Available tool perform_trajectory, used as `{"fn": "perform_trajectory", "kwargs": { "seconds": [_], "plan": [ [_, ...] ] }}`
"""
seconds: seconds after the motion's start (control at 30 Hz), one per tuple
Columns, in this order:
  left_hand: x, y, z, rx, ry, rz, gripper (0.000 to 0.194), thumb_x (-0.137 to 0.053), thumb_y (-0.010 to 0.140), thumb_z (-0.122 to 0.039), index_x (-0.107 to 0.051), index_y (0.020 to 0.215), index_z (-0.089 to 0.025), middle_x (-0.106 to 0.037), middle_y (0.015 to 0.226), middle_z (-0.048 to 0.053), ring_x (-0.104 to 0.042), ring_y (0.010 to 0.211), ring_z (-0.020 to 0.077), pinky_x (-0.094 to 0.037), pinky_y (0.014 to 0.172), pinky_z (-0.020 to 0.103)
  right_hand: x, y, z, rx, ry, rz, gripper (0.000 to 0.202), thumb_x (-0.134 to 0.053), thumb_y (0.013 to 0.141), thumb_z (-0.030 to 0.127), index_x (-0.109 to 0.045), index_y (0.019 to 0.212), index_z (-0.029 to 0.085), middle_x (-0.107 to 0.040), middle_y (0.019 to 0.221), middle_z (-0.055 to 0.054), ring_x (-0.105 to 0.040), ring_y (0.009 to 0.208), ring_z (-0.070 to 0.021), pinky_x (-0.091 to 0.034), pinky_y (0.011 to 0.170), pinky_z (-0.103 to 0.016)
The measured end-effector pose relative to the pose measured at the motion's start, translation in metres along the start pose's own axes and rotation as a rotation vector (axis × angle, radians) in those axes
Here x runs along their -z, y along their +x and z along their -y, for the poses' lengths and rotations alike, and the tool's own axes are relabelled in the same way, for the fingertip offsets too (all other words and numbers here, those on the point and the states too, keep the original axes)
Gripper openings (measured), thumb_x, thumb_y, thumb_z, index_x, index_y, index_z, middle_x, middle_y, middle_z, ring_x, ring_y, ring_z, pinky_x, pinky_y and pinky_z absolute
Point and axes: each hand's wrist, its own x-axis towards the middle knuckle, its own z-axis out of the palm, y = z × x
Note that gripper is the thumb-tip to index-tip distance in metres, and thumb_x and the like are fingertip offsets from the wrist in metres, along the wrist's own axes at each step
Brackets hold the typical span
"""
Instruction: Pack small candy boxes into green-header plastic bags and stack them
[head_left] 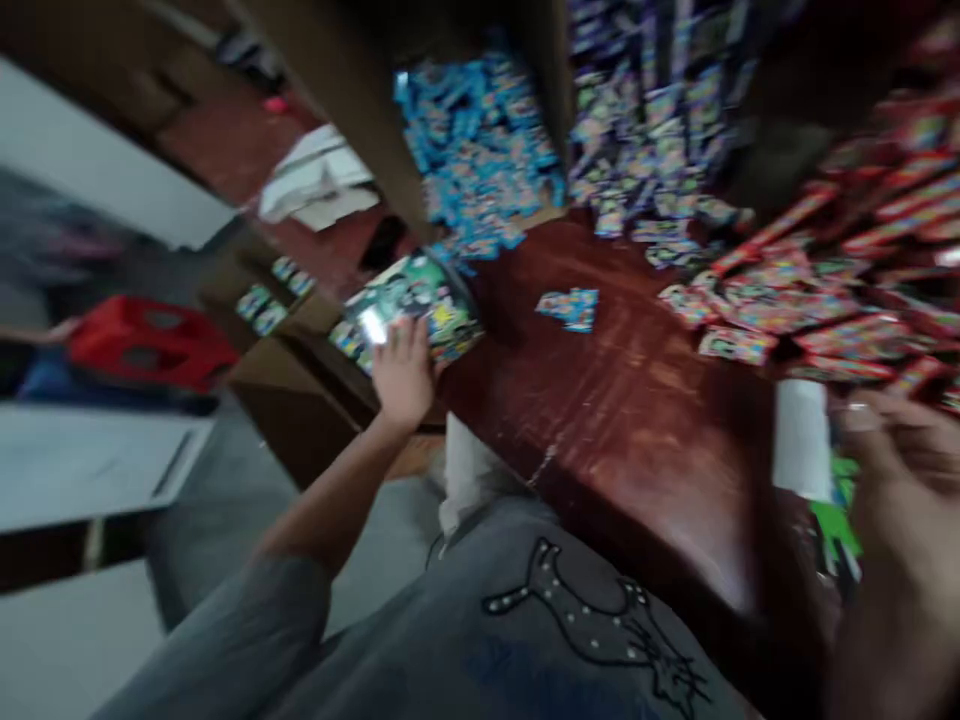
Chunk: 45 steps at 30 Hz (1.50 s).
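Observation:
My left hand lies with fingers stretched out on the top of a shiny printed box. The box has green, black and yellow artwork and sits at the left edge of the dark red table, beside an open carton. At the right edge of the view, my right hand is blurred, with its thumb and fingers curled together. Whatever it holds, if anything, is hidden. Close to its thumb are a white strip and a bright green piece.
Small blue packets, purple packets and red packets lie in heaps along the back and right. A few blue packets lie mid-table. An open carton stands at left, near a red plastic object by another person's hand.

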Motion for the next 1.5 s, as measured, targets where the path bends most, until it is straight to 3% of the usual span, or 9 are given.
{"fn": "perform_trajectory", "kwargs": {
  "seconds": [0.1, 0.2, 0.4, 0.73, 0.93, 1.07, 1.2, 1.3, 1.5],
  "plan": [
    [-0.017, 0.005, 0.015, -0.031, -0.005, -0.022, 0.074, -0.057, 0.103, -0.035, -0.037, 0.173, -0.017, -0.032, 0.179, 0.018, -0.028, 0.166, 0.0451, -0.025, 0.131, 0.063, -0.152, -0.034, 0.055, -0.177, 0.326, 0.451, 0.084, -0.089, 0.083, 0.048, -0.052, 0.158, 0.039, -0.079, 0.1, -0.003, -0.076, 0.099, -0.0271, -0.055, 0.107, -0.061],
    [-0.018, 0.001, 0.021, -0.096, -0.024, -0.013, 0.088, -0.072, 0.097, -0.04, -0.034, 0.174, -0.02, -0.03, 0.18, 0.016, -0.028, 0.166, 0.0455, -0.025, 0.131, 0.062, -0.285, -0.064, 0.104, -0.28, 0.574, 0.783, 0.078, -0.089, 0.077, 0.05, -0.051, 0.142, 0.03, -0.077, 0.09, 0.004, -0.067, 0.07, -0.0153, -0.059, 0.071, -0.036],
    [-0.01, 0.0, 0.038, -0.169, -0.092, -0.008, 0.105, -0.071, 0.09, -0.08, -0.038, 0.173, -0.025, -0.034, 0.179, 0.013, -0.032, 0.163, 0.0471, -0.03, 0.127, 0.059, -0.412, -0.083, 0.119, -0.468, 0.59, 0.877, 0.063, -0.086, 0.073, 0.052, -0.036, 0.104, 0.031, -0.069, 0.088, 0.01, -0.037, 0.044, -0.0046, -0.027, 0.039, -0.022],
    [-0.009, 0.01, 0.021, 0.013, -0.356, -0.084, 0.055, -0.061, 0.105, -0.057, -0.063, 0.154, -0.031, -0.051, 0.17, 0.008, -0.04, 0.158, 0.0435, -0.025, 0.129, 0.061, -0.436, -0.087, 0.11, -0.396, 0.318, 0.766, 0.052, -0.078, 0.082, 0.046, -0.033, 0.103, 0.031, -0.064, 0.086, 0.007, -0.047, 0.051, -0.0093, -0.041, 0.047, -0.026],
    [-0.013, 0.008, 0.021, 0.006, -0.696, -0.102, 0.051, -0.07, 0.101, -0.05, -0.068, 0.146, -0.026, -0.053, 0.169, 0.008, -0.029, 0.165, 0.0454, -0.011, 0.136, 0.063, -0.429, -0.073, 0.115, -0.256, -0.064, 0.684, 0.061, -0.089, 0.074, 0.053, -0.044, 0.106, 0.028, -0.071, 0.089, -0.004, -0.071, 0.091, -0.0274, -0.056, 0.086, -0.042],
    [-0.008, 0.008, 0.052, 0.024, -0.837, -0.133, 0.055, -0.068, 0.101, -0.06, -0.067, 0.144, -0.025, -0.056, 0.165, 0.01, -0.034, 0.165, 0.0397, -0.017, 0.137, 0.058, -0.42, -0.068, 0.118, -0.008, -0.552, 0.615, 0.074, -0.088, 0.074, 0.07, -0.052, 0.118, 0.023, -0.075, 0.097, -0.015, -0.073, 0.102, -0.0386, -0.052, 0.098, -0.057],
    [-0.025, 0.004, 0.083, 0.402, -1.204, -0.35, 0.087, -0.085, 0.084, -0.068, -0.056, 0.153, -0.023, -0.05, 0.169, 0.013, -0.032, 0.166, 0.0371, -0.03, 0.134, 0.049, -0.414, -0.061, 0.101, 0.263, -0.593, 0.436, 0.102, -0.079, 0.072, 0.088, -0.053, 0.137, 0.014, -0.067, 0.129, -0.032, -0.065, 0.118, -0.0482, -0.048, 0.099, -0.068],
    [-0.047, -0.002, 0.089, 0.498, -1.77, -0.169, 0.083, -0.092, 0.074, -0.063, -0.065, 0.141, -0.022, -0.066, 0.152, 0.013, -0.053, 0.152, 0.0381, -0.046, 0.123, 0.046, -0.42, -0.057, 0.088, 0.432, -0.569, 0.43, 0.117, -0.064, 0.07, 0.101, -0.056, 0.135, 0.004, -0.065, 0.125, -0.037, -0.06, 0.121, -0.0544, -0.044, 0.1, -0.075],
    [-0.026, -0.066, 0.146, 0.828, -2.125, -0.12, 0.052, -0.091, 0.068, -0.038, -0.075, 0.115, -0.02, -0.082, 0.114, 0.006, -0.078, 0.111, 0.0313, -0.065, 0.089, 0.037, -0.409, -0.093, 0.124, 0.856, -0.36, 0.537, 0.074, -0.059, 0.095, 0.08, -0.061, 0.133, 0.017, -0.074, 0.113, -0.02, -0.068, 0.108, -0.0381, -0.048, 0.099, -0.056]
  ]
}}
